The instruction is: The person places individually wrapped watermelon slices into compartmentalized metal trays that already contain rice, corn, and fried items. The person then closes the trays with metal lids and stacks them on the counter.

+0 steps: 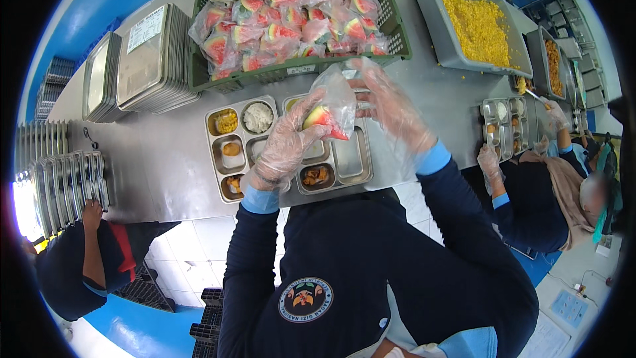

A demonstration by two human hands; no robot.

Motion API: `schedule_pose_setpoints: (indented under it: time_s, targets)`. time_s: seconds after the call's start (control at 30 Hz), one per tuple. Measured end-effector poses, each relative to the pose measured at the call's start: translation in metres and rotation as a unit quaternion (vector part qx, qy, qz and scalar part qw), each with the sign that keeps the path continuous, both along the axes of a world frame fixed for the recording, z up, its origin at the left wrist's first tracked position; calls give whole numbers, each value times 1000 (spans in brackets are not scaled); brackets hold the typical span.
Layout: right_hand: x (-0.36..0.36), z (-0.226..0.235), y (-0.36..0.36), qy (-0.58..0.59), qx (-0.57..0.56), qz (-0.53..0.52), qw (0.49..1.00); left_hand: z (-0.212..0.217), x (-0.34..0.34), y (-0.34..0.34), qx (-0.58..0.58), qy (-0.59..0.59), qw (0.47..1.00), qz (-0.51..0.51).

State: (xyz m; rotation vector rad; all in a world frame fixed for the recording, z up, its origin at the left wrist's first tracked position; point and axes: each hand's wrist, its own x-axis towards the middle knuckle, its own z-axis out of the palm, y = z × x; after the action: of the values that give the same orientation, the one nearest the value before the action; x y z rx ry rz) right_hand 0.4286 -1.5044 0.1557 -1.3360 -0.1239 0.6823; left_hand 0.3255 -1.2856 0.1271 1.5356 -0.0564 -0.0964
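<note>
Two trays part-filled, bagged fruit in hand, not set down

Left tray (214, 162): corn, rice, a round brown piece and brown chunks are in. I can't tell about the well partly behind the left hand (283, 140). Right tray (351, 159): brown chunks in the lower well, big right-hand well looks bare, rest mostly blocked by the hand. No fruit visible in either tray, so my read is that portion is outstanding. Plenty in stock: green crate (301, 71) behind them is heaped with bagged slices.

The watermelon slice (324, 121) is in a clear bag, held above the right tray, off the bench (159, 179).

Pose: left forearm comes up and in, thumb and fingers clamped on the slice through the bag, near the rind. Right hand (397, 109) reaches in from the right, fingers apart beside the bag's upper part; can't tell if they touch it. Both gloved.
</note>
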Motion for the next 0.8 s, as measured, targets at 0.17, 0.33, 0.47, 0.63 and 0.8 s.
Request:
schedule_pose_setpoints:
  time_s: [0.17,0.33,0.47,0.63,0.8]
  targets:
    - [23,0,12,-3,82,133,988,11,-12,-2,-71,5,997,-36]
    - [9,-10,24,-33,125,81,988,22,-20,-5,-130,-13,991,25]
    - [-22,-23,28,55,122,46,990,22,-18,-8,-136,-13,988,68]
    - [-37,-19,12,-253,-48,118,959,22,-18,-4,-132,-26,987,84]
    - [-32,-2,5,11,78,113,990,23,-19,0,-171,-37,982,74]
